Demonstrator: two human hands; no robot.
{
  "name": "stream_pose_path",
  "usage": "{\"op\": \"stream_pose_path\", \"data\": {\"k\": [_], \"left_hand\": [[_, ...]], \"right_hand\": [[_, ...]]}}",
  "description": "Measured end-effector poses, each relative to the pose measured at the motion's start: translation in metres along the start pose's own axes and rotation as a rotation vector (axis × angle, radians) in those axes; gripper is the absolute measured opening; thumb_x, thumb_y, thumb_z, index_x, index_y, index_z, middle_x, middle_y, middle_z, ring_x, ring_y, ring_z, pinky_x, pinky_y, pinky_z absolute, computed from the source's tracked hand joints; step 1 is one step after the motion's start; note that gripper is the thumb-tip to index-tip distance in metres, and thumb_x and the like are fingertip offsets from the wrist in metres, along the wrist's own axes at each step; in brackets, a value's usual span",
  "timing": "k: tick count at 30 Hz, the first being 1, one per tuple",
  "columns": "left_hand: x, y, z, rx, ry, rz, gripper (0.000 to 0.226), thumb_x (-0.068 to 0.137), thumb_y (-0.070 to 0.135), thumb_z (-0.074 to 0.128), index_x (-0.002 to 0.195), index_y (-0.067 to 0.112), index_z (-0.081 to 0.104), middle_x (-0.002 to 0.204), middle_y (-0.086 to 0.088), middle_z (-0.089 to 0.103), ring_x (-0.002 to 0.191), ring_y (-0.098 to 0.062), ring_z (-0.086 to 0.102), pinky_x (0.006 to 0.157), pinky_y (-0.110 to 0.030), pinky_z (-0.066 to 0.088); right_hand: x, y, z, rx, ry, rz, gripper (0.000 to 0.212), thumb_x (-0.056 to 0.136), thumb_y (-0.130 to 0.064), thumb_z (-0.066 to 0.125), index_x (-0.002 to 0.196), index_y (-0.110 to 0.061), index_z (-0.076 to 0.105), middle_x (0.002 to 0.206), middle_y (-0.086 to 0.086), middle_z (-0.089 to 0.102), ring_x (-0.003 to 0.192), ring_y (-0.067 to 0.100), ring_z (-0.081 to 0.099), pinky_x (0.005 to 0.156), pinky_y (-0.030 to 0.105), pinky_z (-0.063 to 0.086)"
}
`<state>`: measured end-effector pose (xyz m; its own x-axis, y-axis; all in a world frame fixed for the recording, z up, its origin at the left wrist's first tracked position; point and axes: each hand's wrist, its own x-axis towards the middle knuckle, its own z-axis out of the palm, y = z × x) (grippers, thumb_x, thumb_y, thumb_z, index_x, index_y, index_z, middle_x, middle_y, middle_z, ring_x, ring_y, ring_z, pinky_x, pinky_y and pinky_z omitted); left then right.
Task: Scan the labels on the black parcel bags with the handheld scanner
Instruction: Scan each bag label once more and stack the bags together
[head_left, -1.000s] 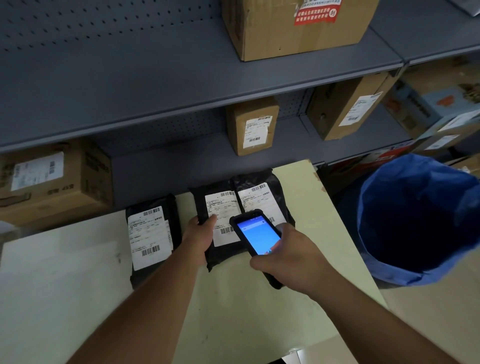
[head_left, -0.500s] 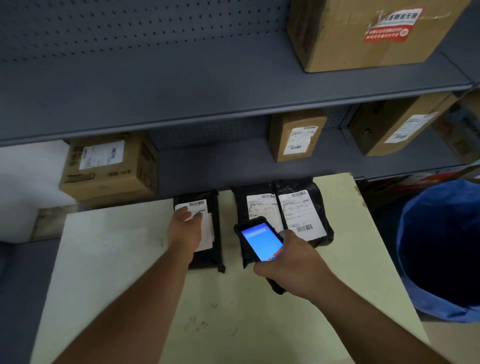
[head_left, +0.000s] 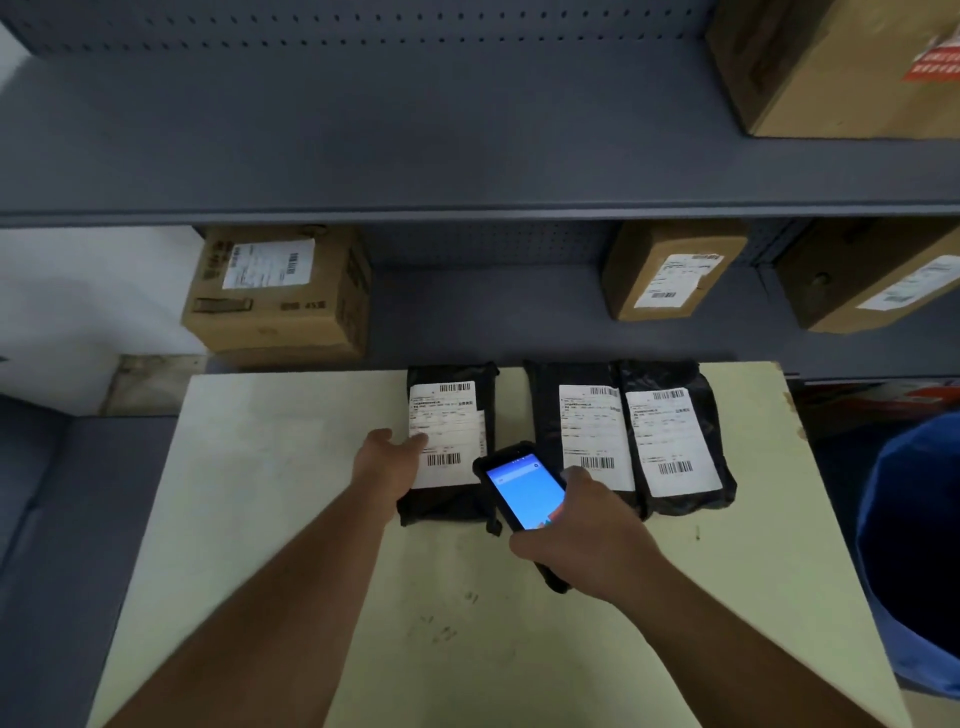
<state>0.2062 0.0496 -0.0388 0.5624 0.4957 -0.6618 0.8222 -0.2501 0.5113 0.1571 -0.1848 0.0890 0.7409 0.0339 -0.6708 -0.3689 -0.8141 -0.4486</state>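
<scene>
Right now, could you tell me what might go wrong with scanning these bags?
1. The left hand covers the left bag's label edge; its fingers could block a barcode.
2. The middle bag and right bag overlap, so the scanner in the right hand might read the wrong label.

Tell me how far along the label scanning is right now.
Nothing shows which labels are already scanned. In hand: the left hand steadies the left bag at its label, open, while the right hand holds the scanner in its grip beside that bag's barcode. The middle bag and right bag lie untouched.
</scene>
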Motion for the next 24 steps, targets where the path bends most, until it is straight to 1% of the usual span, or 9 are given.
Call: {"op": "stream_pose_path", "data": {"k": [4,6,7,10,12,14,17,20,24], "left_hand": [[0.008,-0.001,0.007,0.044,-0.075,-0.043,0.080,0.090,0.054,0.072,0.151,0.007,0.050,0.142,-0.016,0.062,0.123,-0.037,0.063,0.098,-0.044,0.054],[0.011,-0.001,0.013,0.014,-0.082,-0.047,0.078,0.085,0.056,0.077,0.143,0.009,0.057,0.136,-0.013,0.066,0.117,-0.035,0.066,0.094,-0.044,0.056],[0.013,-0.001,0.017,0.003,-0.081,-0.046,0.079,0.081,0.057,0.080,0.140,0.011,0.058,0.136,-0.012,0.066,0.116,-0.035,0.066,0.095,-0.045,0.056],[0.016,0.002,0.028,0.003,-0.065,-0.053,0.094,0.070,0.060,0.088,0.144,0.013,0.053,0.142,-0.011,0.062,0.123,-0.034,0.063,0.101,-0.047,0.055],[0.017,0.005,0.035,0.068,-0.054,-0.053,0.106,0.068,0.060,0.090,0.150,0.013,0.044,0.149,-0.013,0.053,0.132,-0.036,0.056,0.104,-0.049,0.051],[0.016,0.006,0.039,0.160,-0.042,-0.054,0.110,0.070,0.062,0.089,0.153,0.012,0.039,0.151,-0.015,0.046,0.136,-0.037,0.050,0.107,-0.050,0.047],[0.019,0.007,0.044,0.197,-0.046,-0.040,0.106,0.071,0.064,0.087,0.152,0.013,0.042,0.148,-0.014,0.045,0.134,-0.037,0.051,0.106,-0.050,0.048],[0.019,0.008,0.049,0.118,-0.075,-0.022,0.094,0.074,0.056,0.087,0.148,0.015,0.049,0.146,-0.011,0.053,0.131,-0.037,0.057,0.105,-0.051,0.054],[0.014,0.012,0.054,0.056,-0.060,-0.009,0.076,0.079,0.044,0.087,0.140,0.014,0.052,0.144,-0.010,0.063,0.127,-0.036,0.063,0.100,-0.048,0.057]], "right_hand": [[0.005,-0.007,0.008,-0.002,-0.012,0.006,0.055,0.068,-0.042,0.082,0.108,-0.021,0.050,0.098,0.001,0.066,0.084,0.022,0.072,0.073,0.040,0.062],[0.007,-0.008,0.010,0.000,-0.015,0.011,0.054,0.070,-0.041,0.081,0.109,-0.020,0.049,0.097,0.000,0.066,0.079,0.019,0.073,0.067,0.037,0.059],[0.008,-0.009,0.011,0.001,-0.016,0.013,0.054,0.072,-0.040,0.082,0.109,-0.020,0.048,0.098,0.000,0.065,0.075,0.017,0.071,0.065,0.034,0.057],[0.011,-0.009,0.013,0.013,-0.018,0.022,0.050,0.073,-0.038,0.082,0.107,-0.020,0.051,0.097,0.000,0.064,0.066,0.015,0.066,0.063,0.033,0.055],[0.013,-0.007,0.012,0.019,-0.025,0.034,0.048,0.073,-0.037,0.081,0.107,-0.020,0.051,0.098,0.001,0.063,0.064,0.015,0.065,0.063,0.034,0.055],[0.015,-0.005,0.011,0.026,-0.032,0.051,0.047,0.073,-0.036,0.080,0.105,-0.021,0.050,0.098,0.002,0.064,0.061,0.015,0.065,0.062,0.034,0.054],[0.017,-0.001,0.012,0.041,-0.037,0.067,0.046,0.070,-0.037,0.078,0.101,-0.022,0.048,0.095,0.005,0.070,0.053,0.015,0.065,0.059,0.033,0.052],[0.017,0.003,0.013,0.070,-0.038,0.084,0.044,0.067,-0.037,0.076,0.099,-0.024,0.048,0.091,0.007,0.074,0.046,0.014,0.061,0.055,0.031,0.050],[0.018,0.010,0.013,0.094,-0.031,0.099,0.049,0.060,-0.042,0.073,0.099,-0.026,0.047,0.089,0.008,0.074,0.053,0.019,0.065,0.056,0.032,0.052]]}}
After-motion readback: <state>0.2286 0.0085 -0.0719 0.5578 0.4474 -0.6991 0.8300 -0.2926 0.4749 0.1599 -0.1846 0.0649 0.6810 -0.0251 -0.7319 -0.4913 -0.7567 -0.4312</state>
